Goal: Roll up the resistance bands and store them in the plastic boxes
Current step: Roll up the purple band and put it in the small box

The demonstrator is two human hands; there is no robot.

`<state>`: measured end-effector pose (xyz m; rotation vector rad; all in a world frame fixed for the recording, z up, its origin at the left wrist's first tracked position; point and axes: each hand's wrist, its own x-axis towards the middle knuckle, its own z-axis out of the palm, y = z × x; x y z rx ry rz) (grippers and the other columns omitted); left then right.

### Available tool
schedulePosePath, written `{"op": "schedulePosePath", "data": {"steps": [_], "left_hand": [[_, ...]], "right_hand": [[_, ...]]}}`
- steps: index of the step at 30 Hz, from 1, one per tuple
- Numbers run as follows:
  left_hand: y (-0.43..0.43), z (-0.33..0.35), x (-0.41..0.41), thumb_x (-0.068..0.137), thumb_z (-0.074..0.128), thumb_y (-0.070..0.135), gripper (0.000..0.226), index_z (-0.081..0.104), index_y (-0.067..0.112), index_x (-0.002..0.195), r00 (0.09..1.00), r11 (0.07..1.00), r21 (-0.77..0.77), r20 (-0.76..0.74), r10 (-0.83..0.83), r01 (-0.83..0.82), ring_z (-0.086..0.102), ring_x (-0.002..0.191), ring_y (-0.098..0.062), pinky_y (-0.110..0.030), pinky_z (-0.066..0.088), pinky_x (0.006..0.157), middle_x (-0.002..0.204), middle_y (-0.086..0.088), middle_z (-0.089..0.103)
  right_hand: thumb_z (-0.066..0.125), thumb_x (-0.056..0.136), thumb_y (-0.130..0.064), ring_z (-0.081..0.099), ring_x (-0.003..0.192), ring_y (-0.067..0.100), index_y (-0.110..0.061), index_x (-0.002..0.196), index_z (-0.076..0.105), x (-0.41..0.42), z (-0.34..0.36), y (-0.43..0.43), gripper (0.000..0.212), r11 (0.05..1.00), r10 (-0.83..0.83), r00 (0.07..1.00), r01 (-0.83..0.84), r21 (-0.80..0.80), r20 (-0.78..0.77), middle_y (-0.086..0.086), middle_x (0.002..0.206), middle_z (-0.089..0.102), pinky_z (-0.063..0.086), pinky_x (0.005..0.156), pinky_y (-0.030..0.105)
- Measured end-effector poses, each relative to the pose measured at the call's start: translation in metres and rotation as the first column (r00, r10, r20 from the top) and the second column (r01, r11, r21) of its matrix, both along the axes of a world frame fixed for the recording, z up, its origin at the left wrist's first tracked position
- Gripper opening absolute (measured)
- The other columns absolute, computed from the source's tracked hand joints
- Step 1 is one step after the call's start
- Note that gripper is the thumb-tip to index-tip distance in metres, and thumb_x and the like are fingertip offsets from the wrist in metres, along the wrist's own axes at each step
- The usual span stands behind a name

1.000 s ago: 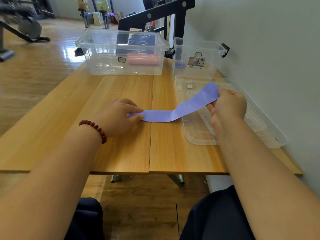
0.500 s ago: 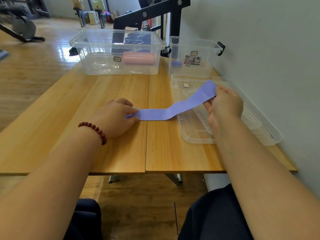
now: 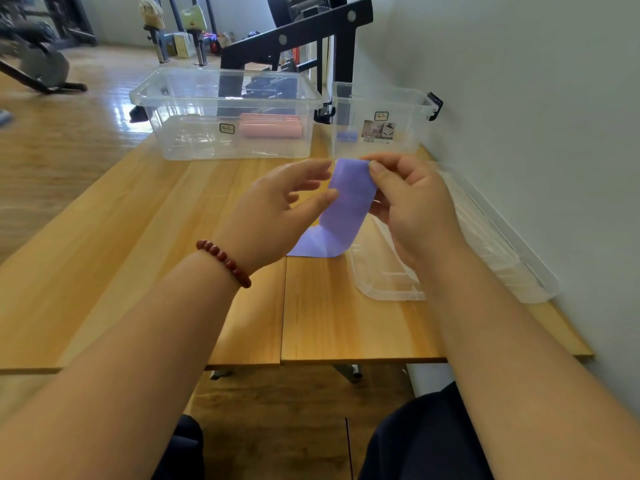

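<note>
Right hand (image 3: pixel 412 206): we are pinching the top right corner of the purple band (image 3: pixel 349 206) between thumb and forefinger, with the other fingers curling behind it.
Left hand (image 3: pixel 277 209): we are holding it raised just left of the band, fingers loosely spread. The thumb tip is touching the band's left edge, and we cannot tell whether this hand is actually gripping.
Purple band: it is hanging flat and unrolled between our hands, above the counter (image 3: pixel 138 271). Its lower end is lying bent on the wood, just beside the near lid.
Large box (image 3: pixel 225 147): we are seeing it clear and open-topped, standing at the far side of the counter. A pink roll (image 3: pixel 270 125) is lying inside it towards the right end.
Small box (image 3: pixel 408 133): it is standing just right of the large box, near the wall (image 3: pixel 519 98), with black latches at its ends. A small purple roll (image 3: pixel 346 136) is resting at the bottom on its left side.
Lids (image 3: pixel 388 292): two clear lids are lying overlapped along the wall on the right side of the counter, and our right forearm is crossing above them.
Bracelet (image 3: pixel 225 263): we are wearing dark red beads on the left wrist.
Behind: a black metal frame (image 3: pixel 311 32) is standing past the boxes, and the wooden floor (image 3: pixel 52 133) is catching the light.
</note>
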<state>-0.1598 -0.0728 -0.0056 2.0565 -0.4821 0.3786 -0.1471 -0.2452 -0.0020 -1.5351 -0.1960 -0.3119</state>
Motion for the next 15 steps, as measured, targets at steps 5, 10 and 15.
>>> {"op": "schedulePosePath", "data": {"steps": [5, 10, 15], "left_hand": [[-0.015, 0.002, 0.000, 0.093, 0.064, 0.021, 0.009, 0.070, 0.025, 0.100, 0.999, 0.964, -0.261, -0.016, 0.043, -0.046, 0.063, 0.085, 0.008, -0.010, 0.049, 0.076, 0.093, 0.011, 0.070], [-0.015, 0.001, 0.006, 0.088, 0.068, 0.022, 0.010, 0.074, 0.028, 0.085, 0.993, 0.889, -0.446, -0.108, 0.056, -0.099, 0.070, 0.094, -0.022, -0.046, 0.058, 0.085, 0.090, -0.003, 0.075], [-0.013, 0.008, 0.007, 0.094, 0.061, 0.011, 0.014, 0.075, 0.015, 0.093, 0.958, 0.817, -0.576, -0.247, -0.146, -0.024, 0.072, 0.090, -0.022, -0.029, 0.058, 0.072, 0.092, -0.009, 0.075]], "right_hand": [[0.056, 0.098, -0.008, 0.070, 0.086, 0.020, -0.019, 0.091, 0.070, -0.001, -0.001, 0.006, 0.019, 0.991, 0.040, 0.996, -0.030, -0.131, 0.076, 0.001, 0.085, 0.073, 0.060, 0.076, 0.037], [0.064, 0.089, -0.017, 0.069, 0.088, 0.026, -0.023, 0.094, 0.070, 0.001, -0.002, 0.010, 0.010, 0.993, 0.044, 0.992, -0.030, -0.118, 0.116, 0.016, 0.089, 0.071, 0.059, 0.079, 0.049], [0.064, 0.083, -0.016, 0.068, 0.085, 0.031, -0.027, 0.082, 0.069, 0.005, -0.002, 0.013, 0.013, 0.990, 0.008, 0.979, 0.022, -0.142, 0.205, 0.008, 0.088, 0.072, 0.059, 0.076, 0.050]]}}
